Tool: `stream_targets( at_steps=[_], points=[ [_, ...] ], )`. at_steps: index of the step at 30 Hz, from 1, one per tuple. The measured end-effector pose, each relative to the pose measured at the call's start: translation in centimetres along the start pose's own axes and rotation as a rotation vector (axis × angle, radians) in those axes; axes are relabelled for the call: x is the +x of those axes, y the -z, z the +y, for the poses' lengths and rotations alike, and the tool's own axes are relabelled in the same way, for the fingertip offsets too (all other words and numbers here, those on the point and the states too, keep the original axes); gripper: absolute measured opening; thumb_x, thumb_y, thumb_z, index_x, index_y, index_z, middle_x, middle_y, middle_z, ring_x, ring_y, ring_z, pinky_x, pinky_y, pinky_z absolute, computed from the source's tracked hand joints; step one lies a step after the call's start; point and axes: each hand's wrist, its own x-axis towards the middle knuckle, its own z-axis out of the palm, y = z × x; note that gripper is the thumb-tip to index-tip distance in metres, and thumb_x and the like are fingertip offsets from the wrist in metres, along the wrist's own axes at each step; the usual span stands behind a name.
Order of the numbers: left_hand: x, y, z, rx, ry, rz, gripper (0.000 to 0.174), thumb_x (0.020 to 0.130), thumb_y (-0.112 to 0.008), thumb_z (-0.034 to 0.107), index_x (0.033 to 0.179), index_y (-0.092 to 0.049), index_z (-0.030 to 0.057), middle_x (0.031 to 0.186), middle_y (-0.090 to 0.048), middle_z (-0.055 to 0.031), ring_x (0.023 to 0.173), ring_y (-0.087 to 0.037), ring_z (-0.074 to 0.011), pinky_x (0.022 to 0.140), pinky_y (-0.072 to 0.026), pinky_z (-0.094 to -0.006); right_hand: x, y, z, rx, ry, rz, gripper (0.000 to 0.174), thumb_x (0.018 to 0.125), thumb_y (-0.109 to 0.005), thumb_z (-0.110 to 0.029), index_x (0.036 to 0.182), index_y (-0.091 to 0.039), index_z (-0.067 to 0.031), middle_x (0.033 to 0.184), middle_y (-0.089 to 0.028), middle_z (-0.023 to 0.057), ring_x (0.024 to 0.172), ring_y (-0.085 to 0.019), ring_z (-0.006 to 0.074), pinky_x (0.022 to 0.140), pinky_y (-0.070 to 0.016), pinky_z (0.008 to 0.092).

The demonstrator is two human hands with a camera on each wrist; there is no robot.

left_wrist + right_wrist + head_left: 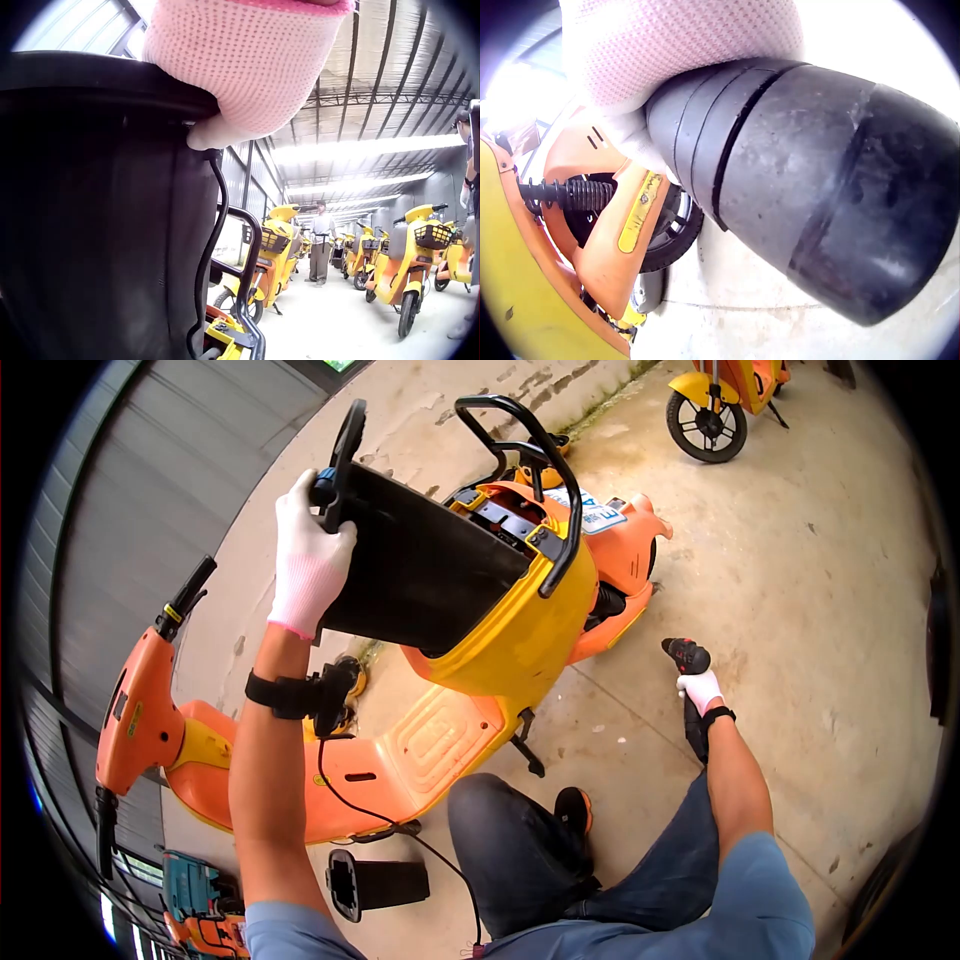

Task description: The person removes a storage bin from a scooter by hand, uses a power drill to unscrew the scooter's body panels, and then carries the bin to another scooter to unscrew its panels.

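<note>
In the head view my gloved left hand (312, 560) grips the rim of a black scooter storage bin (425, 555). The bin is tilted, its lower end at the opening of the yellow and orange scooter (515, 650). In the left wrist view the thumb of that hand lies against the dark bin (90, 225), beside a thin black cable (215, 225). Out to the right, low beside my knee, my gloved right hand (702, 687) holds a black and red cordless drill (688, 654). The drill's black body (795, 165) fills much of the right wrist view, covering most of the fingers.
A black rack (570, 490) rises over the scooter's rear. On the floor lies a black tapered bin (395, 884). Another scooter (715, 410) stands at the far right. Several yellow scooters (409, 262) and a standing person (321, 244) appear in the left wrist view.
</note>
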Motion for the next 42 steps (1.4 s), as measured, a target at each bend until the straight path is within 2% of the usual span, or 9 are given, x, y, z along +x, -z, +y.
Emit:
stream_targets(
  at_steps=[8, 21, 27, 29, 31, 32, 35, 37, 42],
  points=[
    [-0.1, 0.5, 1.1, -0.342, 0.100, -0.140, 0.076, 0.079, -0.059, -0.004, 0.150, -0.032, 0.0022, 0.122, -0.057, -0.0119, 0.099, -0.057, -0.0156, 0.090, -0.0479, -0.0279, 0.5, 0.8, 1.1, -0.119, 0.003, -0.013, 0.013, 0.065, -0.068, -0.006, 0.076, -0.063, 0.0008, 0.064, -0.064, 0.0090, 0.055, -0.063, 0.0204, 0.052, -0.0497, 0.0349],
    [-0.6, 0.5, 1.8, -0.374, 0.243, -0.186, 0.081, 0.081, -0.057, -0.005, 0.153, -0.022, -0.0025, 0.111, -0.059, -0.0097, 0.090, -0.054, -0.0129, 0.081, -0.0472, -0.0238, -2.9, -0.2, 14.0, 0.662, -0.654, -0.230, 0.013, 0.079, -0.067, -0.016, 0.082, -0.056, -0.0104, 0.070, -0.059, 0.0069, 0.065, -0.060, 0.0245, 0.064, -0.0527, 0.0388],
    [-0.9, 0.3, 2.2, -0.287, 0.251, -0.125, 0.079, 0.079, -0.058, -0.002, 0.151, -0.027, -0.0019, 0.101, -0.058, -0.0106, 0.087, -0.056, -0.0172, 0.081, -0.0484, -0.0284, 1.5, 2.5, 21.8, -1.241, 0.044, -0.301, 0.031, 0.081, -0.066, -0.024, 0.106, -0.066, -0.0067, 0.100, -0.069, 0.0187, 0.098, -0.066, 0.0355, 0.091, -0.0516, 0.0426],
    [-1.0, 0.4, 2.7, -0.224, 0.284, -0.141, 0.078, 0.079, -0.059, -0.002, 0.150, -0.028, -0.0005, 0.098, -0.059, -0.0123, 0.087, -0.059, -0.0213, 0.083, -0.0498, -0.0323, -5.8, 0.9, 7.0, -0.910, -0.130, -0.148, 0.043, 0.081, -0.064, -0.033, 0.117, -0.069, -0.0108, 0.120, -0.066, 0.0221, 0.106, -0.065, 0.0370, 0.092, -0.0511, 0.0441],
    [-1.3, 0.3, 3.1, -0.205, 0.273, -0.116, 0.076, 0.079, -0.059, -0.002, 0.150, -0.030, 0.0010, 0.097, -0.059, -0.0127, 0.088, -0.060, -0.0238, 0.083, -0.0501, -0.0340, -1.2, -2.4, 1.7, -1.017, 0.141, -0.133, 0.047, 0.087, -0.063, -0.042, 0.106, -0.070, 0.0008, 0.099, -0.069, 0.0266, 0.095, -0.065, 0.0449, 0.082, -0.0534, 0.0440],
    [-1.4, 0.2, 3.2, -0.207, 0.276, -0.116, 0.076, 0.079, -0.059, -0.002, 0.150, -0.030, 0.0010, 0.097, -0.059, -0.0127, 0.088, -0.060, -0.0238, 0.083, -0.0501, -0.0340, -4.5, -4.3, -4.7, -0.776, 0.789, 0.127, 0.045, 0.091, -0.064, -0.041, 0.100, -0.069, 0.0033, 0.080, -0.070, 0.0212, 0.076, -0.069, 0.0378, 0.074, -0.0543, 0.0399],
    [-1.8, 0.2, 3.3, -0.213, 0.278, -0.096, 0.076, 0.079, -0.059, -0.003, 0.149, -0.030, 0.0012, 0.096, -0.059, -0.0142, 0.088, -0.062, -0.0265, 0.083, -0.0507, -0.0354, -15.2, -9.7, -25.2, 0.287, 0.689, -0.408, 0.021, 0.095, -0.064, -0.020, 0.103, -0.067, -0.0005, 0.092, -0.069, 0.0111, 0.077, -0.064, 0.0087, 0.072, -0.0511, 0.0268],
    [-2.0, 0.1, 3.4, -0.189, 0.228, -0.077, 0.075, 0.080, -0.059, -0.002, 0.149, -0.030, -0.0014, 0.090, -0.053, -0.0079, 0.081, -0.053, -0.0177, 0.077, -0.0485, -0.0300, -18.9, -13.4, -31.8, 0.246, 1.066, -0.340, 0.030, 0.094, -0.065, -0.020, 0.114, -0.064, 0.0025, 0.092, -0.070, 0.0143, 0.083, -0.066, 0.0155, 0.078, -0.0518, 0.0292],
    [-2.3, -0.4, 3.3, -0.154, 0.238, -0.047, 0.078, 0.079, -0.060, -0.006, 0.150, -0.031, 0.0040, 0.094, -0.057, -0.0121, 0.086, -0.058, -0.0231, 0.081, -0.0502, -0.0343, -22.0, -19.9, -36.3, 0.194, 1.052, -0.390, 0.047, 0.094, -0.062, -0.032, 0.120, -0.057, 0.0065, 0.093, -0.070, 0.0175, 0.085, -0.068, 0.0273, 0.080, -0.0526, 0.0368]
  ],
)
